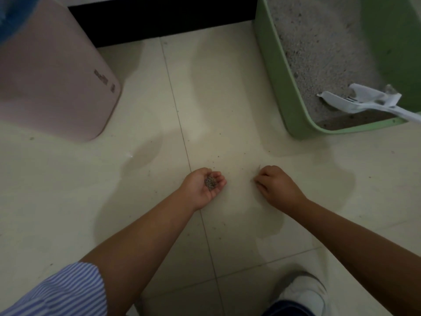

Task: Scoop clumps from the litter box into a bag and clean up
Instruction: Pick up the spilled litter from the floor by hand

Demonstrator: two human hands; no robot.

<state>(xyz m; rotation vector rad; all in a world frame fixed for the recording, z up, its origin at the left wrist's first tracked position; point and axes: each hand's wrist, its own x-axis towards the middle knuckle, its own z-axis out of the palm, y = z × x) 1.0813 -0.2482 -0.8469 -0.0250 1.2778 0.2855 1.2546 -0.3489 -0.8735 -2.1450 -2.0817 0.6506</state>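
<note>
The left hand (204, 187) lies palm up just above the floor (68, 190), its fingers (219, 179) loosely curled into a cup around a small heap of grey litter grains (210, 182). The heap sits in the hollow of the palm, just inside the fingertips; it looks like dark, coarse grit. The right hand (276, 185) is palm down near the left, its fingers bent and their tips bunched together against the floor; whether they pinch any grains cannot be told. A few loose specks lie scattered on the pale tiles around and beyond both hands, near the tile joint that runs past the left wrist.

The green litter box (280, 71) stands on the floor at the far right, well apart from the hands. It holds pale grey, sandy litter with darker flecks. A white scoop (355, 102) rests in its near corner, head on the litter, handle leaning out over the near rim toward the right. A pink bin (57, 71) stands at the far left, something blue (13, 17) at its top edge. A white shoe (303, 293) shows at the near edge of the floor.
</note>
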